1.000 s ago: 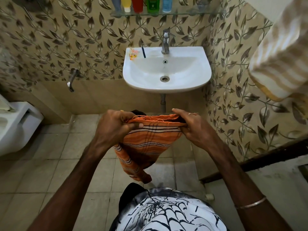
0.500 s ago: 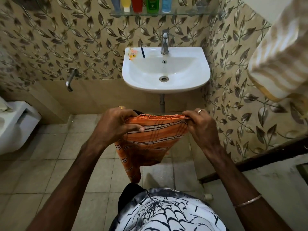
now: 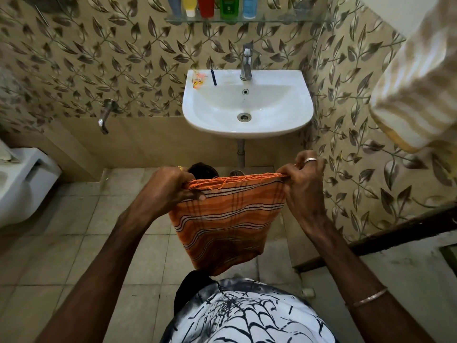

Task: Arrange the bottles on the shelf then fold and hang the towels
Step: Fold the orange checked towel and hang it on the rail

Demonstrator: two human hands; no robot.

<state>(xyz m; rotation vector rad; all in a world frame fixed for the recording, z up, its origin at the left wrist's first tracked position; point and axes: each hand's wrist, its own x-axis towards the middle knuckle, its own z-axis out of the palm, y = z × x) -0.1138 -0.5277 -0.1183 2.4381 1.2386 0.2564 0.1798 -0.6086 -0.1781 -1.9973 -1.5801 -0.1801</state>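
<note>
Both the left hand (image 3: 170,188) and right hand (image 3: 305,184) pinch the top corners of the orange towel (image 3: 227,221), stretching it flat below the sink (image 3: 247,107), probably to fold it squarely

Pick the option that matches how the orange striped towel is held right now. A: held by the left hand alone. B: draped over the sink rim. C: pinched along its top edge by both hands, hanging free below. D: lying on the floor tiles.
C: the left hand and the right hand each grip an end of the frayed top edge of the orange striped towel, which hangs in the air in front of the sink.
</note>
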